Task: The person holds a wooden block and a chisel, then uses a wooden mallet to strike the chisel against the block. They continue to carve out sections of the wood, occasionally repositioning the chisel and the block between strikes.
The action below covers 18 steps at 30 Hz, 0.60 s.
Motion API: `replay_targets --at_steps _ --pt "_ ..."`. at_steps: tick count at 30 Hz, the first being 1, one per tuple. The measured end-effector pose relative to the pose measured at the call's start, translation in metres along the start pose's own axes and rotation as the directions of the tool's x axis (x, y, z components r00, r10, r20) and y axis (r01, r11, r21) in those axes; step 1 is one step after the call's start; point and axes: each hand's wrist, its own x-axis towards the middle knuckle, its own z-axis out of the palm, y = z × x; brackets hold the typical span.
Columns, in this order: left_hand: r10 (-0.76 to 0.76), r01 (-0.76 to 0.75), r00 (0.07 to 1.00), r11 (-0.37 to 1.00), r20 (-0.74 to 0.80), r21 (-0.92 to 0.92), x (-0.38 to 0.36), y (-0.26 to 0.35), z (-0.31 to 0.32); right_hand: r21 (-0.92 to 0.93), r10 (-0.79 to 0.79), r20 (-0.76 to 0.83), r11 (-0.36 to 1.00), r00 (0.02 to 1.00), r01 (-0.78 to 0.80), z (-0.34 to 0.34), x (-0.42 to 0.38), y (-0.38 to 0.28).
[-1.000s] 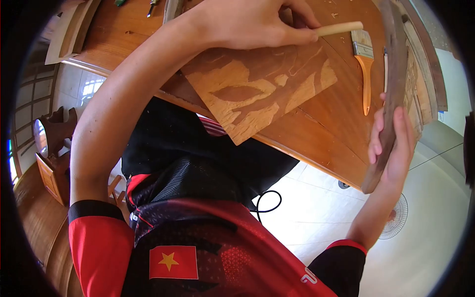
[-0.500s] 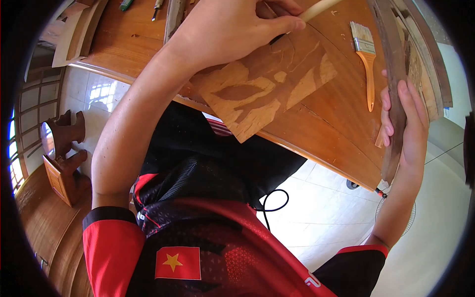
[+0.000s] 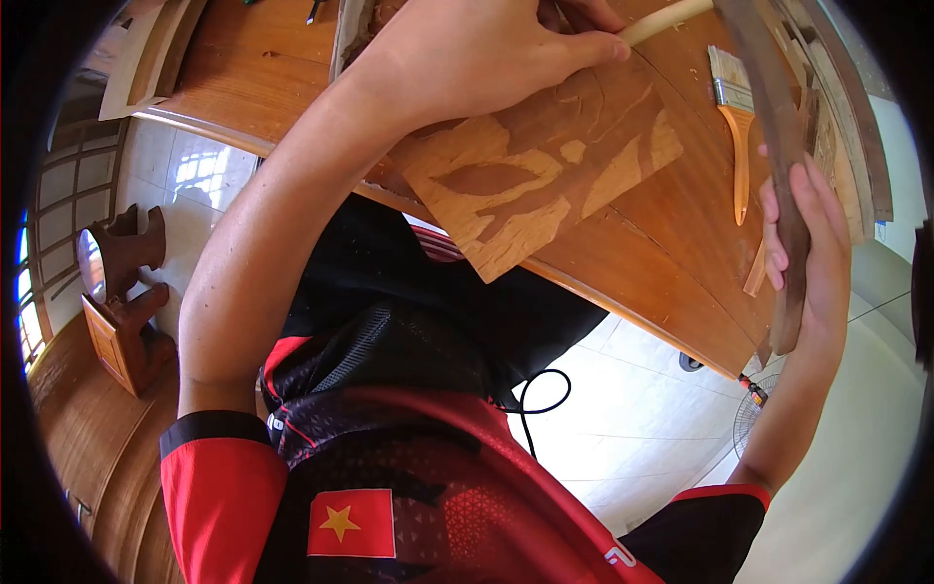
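Note:
Near the top of the head view, my left hand (image 3: 516, 49) grips a carving chisel by its pale round handle (image 3: 666, 21); the hand hides its blade. Below that hand lies a carved wooden panel (image 3: 545, 180) with lighter cut-away areas around darker raised shapes, one corner jutting past the table edge. On the right, my right hand (image 3: 817, 229) has its fingers wrapped round a long dark wooden stick (image 3: 778, 107). The stick's upper part overlaps the far end of the chisel handle in this view.
A flat paintbrush (image 3: 736, 127) with an orange handle lies on the wooden table (image 3: 671, 292), between panel and stick. Wooden boards (image 3: 846, 97) stand along the right side. At upper left are another tool (image 3: 314, 10) and curved wood pieces (image 3: 161, 58). A fan (image 3: 754, 414) is below the table edge.
The stick has tilted, its upper part swinging left to the chisel handle's end and its lower end shifting right. My left hand and the panel appear slightly further right.

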Motion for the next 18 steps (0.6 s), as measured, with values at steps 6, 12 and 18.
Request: replay_targets --at_steps 6,12,18 --pt "0.076 -0.076 0.997 0.997 0.019 -0.007 0.004 -0.018 0.001 0.066 -0.01 -0.03 0.998 0.999 0.012 0.002 -0.001 0.007" --pt "0.127 -0.127 0.992 0.992 0.012 0.006 0.0 -0.009 0.0 0.124 -0.046 -0.043 0.991 0.998 0.051 0.0 0.001 0.017" --pt "0.042 -0.041 0.998 0.999 0.035 -0.017 0.004 -0.011 0.001 0.158 0.059 0.032 0.985 0.998 -0.063 -0.001 -0.007 0.013"
